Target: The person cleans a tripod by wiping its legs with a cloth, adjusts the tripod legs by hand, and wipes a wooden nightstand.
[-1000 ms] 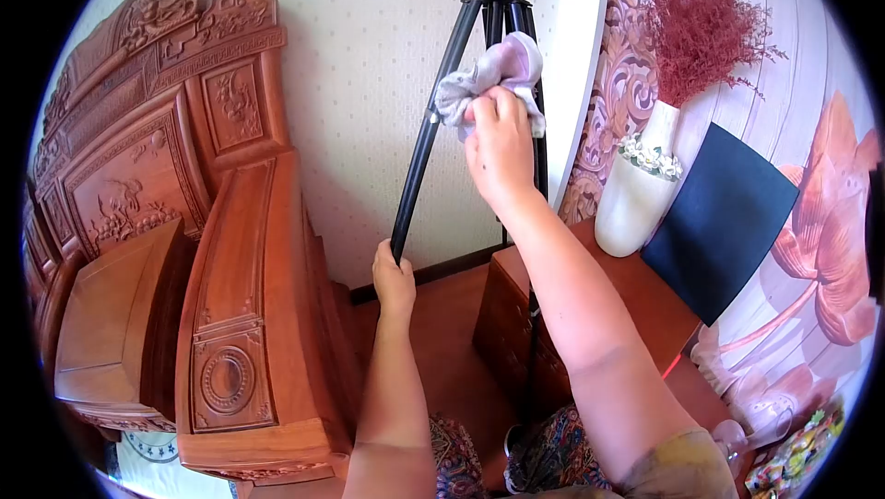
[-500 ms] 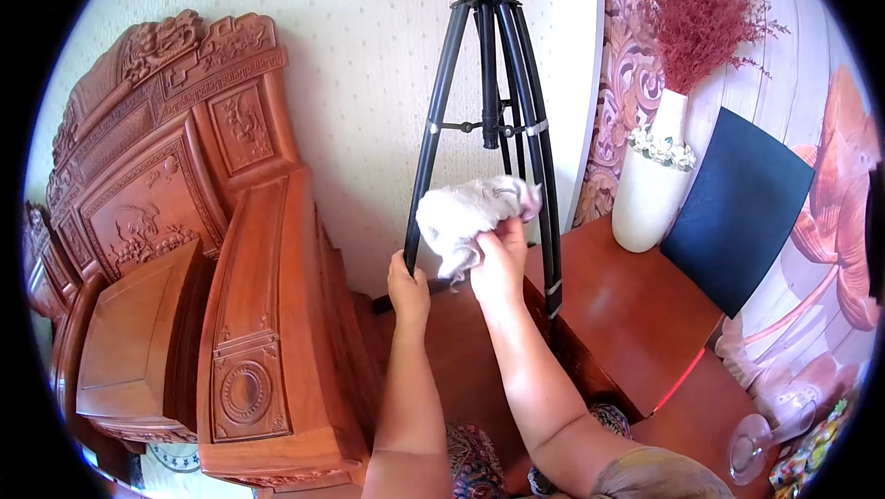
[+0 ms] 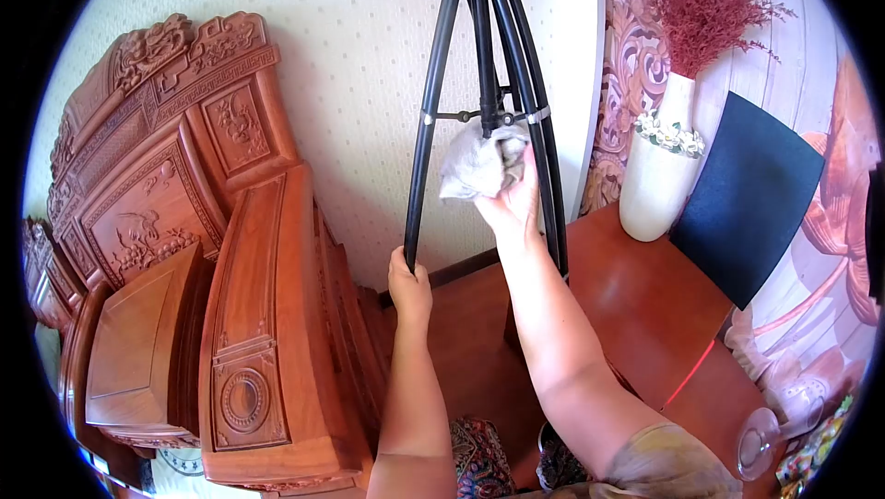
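Note:
A black tripod (image 3: 484, 47) stands in front of the patterned wall, its top cut off by the frame. My left hand (image 3: 408, 285) is closed round the lower part of its left leg. A crumpled grey-white cloth (image 3: 475, 165) is held in my right hand (image 3: 516, 199), up among the tripod legs. The cloth touches or covers the lower end of the centre column, just below the cross braces.
Carved wooden furniture (image 3: 258, 315) fills the left side. On the right, a reddish wooden table (image 3: 636, 301) bears a white vase (image 3: 656, 186) with dried red stems, a dark panel (image 3: 751, 195) and a clear glass item (image 3: 758, 444).
My right hand has moved up with the cloth, from beside the lower legs to the centre column's end. My left hand keeps its hold on the leg. The view has shifted slightly.

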{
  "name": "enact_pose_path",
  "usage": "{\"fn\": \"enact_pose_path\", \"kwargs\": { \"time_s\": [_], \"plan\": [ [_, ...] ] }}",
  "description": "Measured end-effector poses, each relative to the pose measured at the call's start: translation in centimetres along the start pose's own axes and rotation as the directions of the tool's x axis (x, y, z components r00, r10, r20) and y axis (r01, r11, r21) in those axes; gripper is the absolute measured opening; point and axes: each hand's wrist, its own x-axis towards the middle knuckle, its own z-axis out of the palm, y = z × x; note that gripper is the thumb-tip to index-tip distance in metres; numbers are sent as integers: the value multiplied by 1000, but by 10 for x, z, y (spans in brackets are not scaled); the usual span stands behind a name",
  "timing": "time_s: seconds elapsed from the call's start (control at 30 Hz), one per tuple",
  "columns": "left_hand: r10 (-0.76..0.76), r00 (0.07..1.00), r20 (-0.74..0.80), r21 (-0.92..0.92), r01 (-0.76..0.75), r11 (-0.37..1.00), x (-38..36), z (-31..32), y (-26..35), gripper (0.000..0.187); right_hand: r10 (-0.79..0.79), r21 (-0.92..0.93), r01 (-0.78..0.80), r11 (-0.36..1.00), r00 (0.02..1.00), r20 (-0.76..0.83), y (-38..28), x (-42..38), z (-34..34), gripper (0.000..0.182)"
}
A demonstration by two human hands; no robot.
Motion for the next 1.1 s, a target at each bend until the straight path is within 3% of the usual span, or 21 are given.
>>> {"fn": "enact_pose_path", "kwargs": {
  "time_s": [0.13, 0.27, 0.37, 0.57, 0.63, 0.73, 0.77, 0.9, 0.97, 1.1],
  "plan": [
    [16, 1000, -15, 18, -15, 1000, -1, 1, -1, 26, -9, -59, 7, 998, 1000, -29, 0, 14, 2, 25],
    [15, 1000, -14, 3, -15, 1000, -2, 0, 2, 26, -14, -172, -11, 985, 990, -142, -1, 15, 4, 26],
    [31, 999, -24, -1, -31, 1000, -4, 0, 1, 26, 16, -226, -36, 974, 996, -88, -4, 3, 16, 27],
    [9, 1000, -12, -9, -9, 1000, -4, -1, 3, 26, 42, -157, -82, 984, 969, -245, -5, -8, 3, 31],
    [13, 1000, -10, -10, -13, 1000, -3, 1, -2, 26, 192, -197, -227, 954, 965, -180, -12, -21, -7, 30],
    [20, 1000, -8, 30, -20, 999, -3, -1, 0, 26, 170, -337, -333, 881, 886, -431, -16, -56, 20, 26],
    [17, 1000, -6, 71, -17, 997, -3, -1, 2, 26, 173, -337, -261, 905, 948, -269, -16, -56, 4, 27],
    [121, 993, -12, 98, -119, 988, -4, -6, 3, 41, 249, -293, -295, 909, 951, -185, -20, -62, 42, 29],
    [90, 995, -49, 113, -84, 990, -3, -7, -1, 46, 264, -376, -316, 871, 947, -183, -21, -63, 56, 28],
    [87, 920, -381, -132, -147, 980, -11, -26, 40, 35, 316, -451, -359, 817, 933, -171, -24, -65, 72, 29]
  ]
}}
